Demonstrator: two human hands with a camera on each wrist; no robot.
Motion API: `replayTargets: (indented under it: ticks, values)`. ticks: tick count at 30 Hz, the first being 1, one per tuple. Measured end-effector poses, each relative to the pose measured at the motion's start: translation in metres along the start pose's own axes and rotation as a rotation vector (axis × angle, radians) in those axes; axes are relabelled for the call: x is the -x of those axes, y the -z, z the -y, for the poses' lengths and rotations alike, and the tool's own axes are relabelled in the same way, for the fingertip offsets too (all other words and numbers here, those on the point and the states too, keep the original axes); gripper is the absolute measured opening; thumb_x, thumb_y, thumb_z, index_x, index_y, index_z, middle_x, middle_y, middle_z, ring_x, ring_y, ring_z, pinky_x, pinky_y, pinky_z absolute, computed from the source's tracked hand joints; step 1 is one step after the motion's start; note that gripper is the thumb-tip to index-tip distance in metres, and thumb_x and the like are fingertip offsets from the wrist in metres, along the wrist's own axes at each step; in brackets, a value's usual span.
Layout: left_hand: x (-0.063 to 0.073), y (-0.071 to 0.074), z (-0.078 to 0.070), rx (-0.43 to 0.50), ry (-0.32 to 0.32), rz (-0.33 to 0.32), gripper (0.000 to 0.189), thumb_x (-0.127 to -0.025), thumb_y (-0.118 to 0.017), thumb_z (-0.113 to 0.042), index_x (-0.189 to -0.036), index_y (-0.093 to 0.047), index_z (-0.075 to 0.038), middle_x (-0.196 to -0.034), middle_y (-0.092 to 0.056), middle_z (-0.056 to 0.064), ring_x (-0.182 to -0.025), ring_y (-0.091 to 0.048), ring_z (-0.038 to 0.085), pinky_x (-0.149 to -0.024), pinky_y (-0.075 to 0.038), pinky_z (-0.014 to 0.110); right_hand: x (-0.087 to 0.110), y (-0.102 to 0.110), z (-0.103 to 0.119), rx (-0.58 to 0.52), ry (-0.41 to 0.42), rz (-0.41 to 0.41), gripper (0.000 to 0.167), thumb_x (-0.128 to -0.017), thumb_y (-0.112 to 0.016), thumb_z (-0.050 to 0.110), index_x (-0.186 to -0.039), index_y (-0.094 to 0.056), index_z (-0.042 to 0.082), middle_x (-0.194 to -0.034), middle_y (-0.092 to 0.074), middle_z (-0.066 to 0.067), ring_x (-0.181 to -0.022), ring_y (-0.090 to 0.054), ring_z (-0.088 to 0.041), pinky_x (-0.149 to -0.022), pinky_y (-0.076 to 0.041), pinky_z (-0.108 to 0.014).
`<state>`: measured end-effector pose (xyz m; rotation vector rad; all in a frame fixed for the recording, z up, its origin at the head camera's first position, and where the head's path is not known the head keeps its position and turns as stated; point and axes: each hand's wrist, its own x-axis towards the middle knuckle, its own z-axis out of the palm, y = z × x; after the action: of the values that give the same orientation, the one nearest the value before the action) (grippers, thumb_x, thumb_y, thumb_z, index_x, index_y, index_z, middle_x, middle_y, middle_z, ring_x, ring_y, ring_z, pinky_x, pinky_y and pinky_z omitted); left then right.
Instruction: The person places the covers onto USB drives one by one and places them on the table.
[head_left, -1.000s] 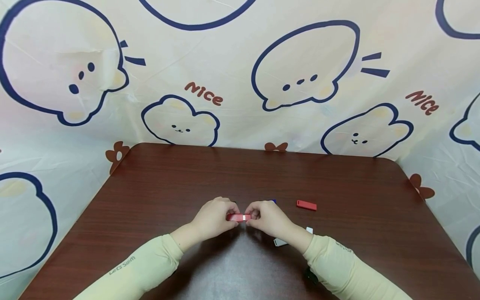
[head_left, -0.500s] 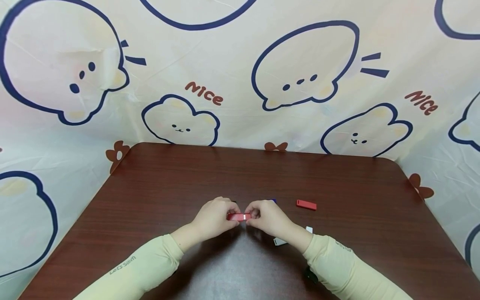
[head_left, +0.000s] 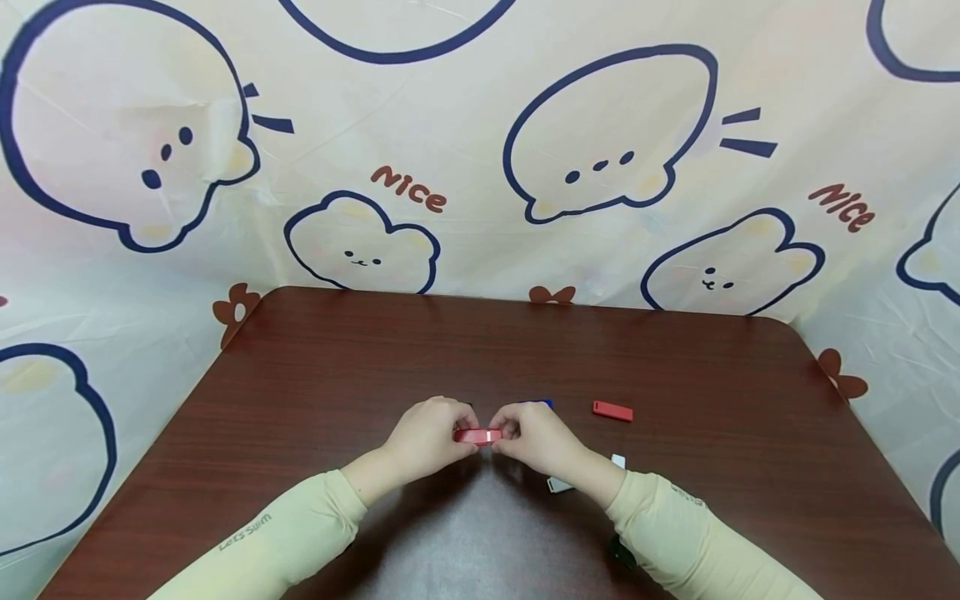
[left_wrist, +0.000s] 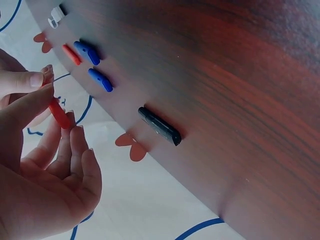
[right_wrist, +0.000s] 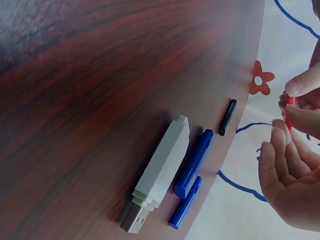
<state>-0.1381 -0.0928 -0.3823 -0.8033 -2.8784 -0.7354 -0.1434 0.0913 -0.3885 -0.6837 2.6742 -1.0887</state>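
Between my two hands is a small red USB flash drive (head_left: 472, 437), with a pale band showing near its right end. My left hand (head_left: 431, 432) pinches the left part between thumb and fingers. The right end is pinched by my right hand (head_left: 543, 437); its fingertips partly cover that end. In the left wrist view the red flash drive (left_wrist: 61, 116) is held up, largely behind the fingers. Both hands also appear at the edge of the right wrist view.
Beyond my right hand lie a red piece (head_left: 612, 411) and blue pieces (head_left: 542, 404). A white USB flash drive (right_wrist: 162, 162) with a bare metal plug rests beside them. A black piece (left_wrist: 159, 125) lies farther along the brown table (head_left: 375, 350). Something dark (head_left: 621, 550) shows beside my right sleeve.
Both hands keep their hold on the red flash drive in the same spot. The head view has shifted very slightly; the pieces on the table have not moved.
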Motion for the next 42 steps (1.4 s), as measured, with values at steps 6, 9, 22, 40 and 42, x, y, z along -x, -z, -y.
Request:
replayTargets:
  ticks: [6,9,22,40,42]
  values:
    - [-0.0006,-0.0015,0.0012,-0.008,-0.011,-0.005,0.015,-0.068,-0.080,-0.017,-0.071,-0.066,-0.018,-0.067,-0.060,-0.009,-0.068,-0.049,0.008,-0.059,-0.038,0.023,-0.0008,-0.0008,-0.0016,0.011,0.011,-0.003,0.009,-0.076,-0.071,0.002,-0.084,-0.067,0.004,-0.066,-0.060,0.000,-0.059,-0.047,-0.006,-0.052,-0.040,-0.018]
    - [-0.0009,-0.0022,0.0016,-0.009,-0.012,-0.007,0.014,-0.068,-0.080,-0.017,-0.072,-0.066,-0.019,-0.067,-0.060,-0.009,-0.069,-0.049,0.008,-0.059,-0.039,0.023,-0.0008,-0.0006,-0.0016,0.014,0.008,-0.003,0.009,-0.076,-0.071,0.002,-0.084,-0.067,0.004,-0.066,-0.059,0.000,-0.058,-0.047,-0.006,-0.052,-0.040,-0.018]
    - [-0.0010,-0.0024,0.0013,-0.006,-0.011,-0.008,0.014,-0.069,-0.080,-0.017,-0.072,-0.067,-0.018,-0.067,-0.060,-0.009,-0.068,-0.048,0.008,-0.058,-0.038,0.022,-0.0010,-0.0002,-0.0007,-0.003,0.008,0.007,0.008,-0.077,-0.070,0.001,-0.083,-0.067,0.003,-0.065,-0.059,0.000,-0.057,-0.046,-0.006,-0.051,-0.040,-0.018]
    - [0.0013,-0.0025,0.0024,-0.013,-0.048,-0.007,0.012,-0.069,-0.079,-0.014,-0.073,-0.068,-0.015,-0.067,-0.061,-0.006,-0.068,-0.048,0.009,-0.060,-0.040,0.022,-0.0014,-0.0021,0.0050,-0.003,-0.032,0.032,0.006,-0.079,-0.070,0.004,-0.084,-0.068,0.004,-0.064,-0.059,0.001,-0.052,-0.045,-0.006,-0.048,-0.039,-0.018]
    - [0.0019,-0.0022,0.0026,-0.010,-0.062,-0.010,0.011,-0.069,-0.079,-0.013,-0.073,-0.069,-0.014,-0.067,-0.061,-0.005,-0.068,-0.048,0.008,-0.061,-0.041,0.023,-0.0026,-0.0032,0.0059,0.006,-0.029,0.025,0.005,-0.078,-0.070,0.004,-0.082,-0.068,0.004,-0.063,-0.059,0.001,-0.051,-0.045,-0.005,-0.048,-0.039,-0.018]
